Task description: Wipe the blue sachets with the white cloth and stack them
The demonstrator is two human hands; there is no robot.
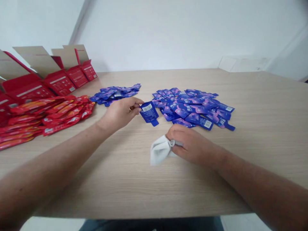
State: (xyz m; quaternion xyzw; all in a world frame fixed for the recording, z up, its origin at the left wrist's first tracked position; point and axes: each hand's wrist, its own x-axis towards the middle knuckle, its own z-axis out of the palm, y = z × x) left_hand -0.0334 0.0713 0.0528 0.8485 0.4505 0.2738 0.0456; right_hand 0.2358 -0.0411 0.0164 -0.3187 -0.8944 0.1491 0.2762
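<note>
My left hand point(124, 112) pinches one end of a small blue sachet point(149, 112), its barcode side facing me and its narrow tab pointing down. In my right hand point(186, 141) is a crumpled white cloth point(160, 149), gripped in closed fingers just above the table. Beyond that hand lies a large loose pile of blue and purple sachets point(190, 106). A smaller pile of the same sachets point(115, 93) sits behind my left hand.
Stacks of red and orange packets point(64, 112) cover the table's left side. Behind them stands a row of open red cartons point(60, 81) with raised flaps. The pale wooden table point(115, 186) meets a white wall point(156, 35) at the back.
</note>
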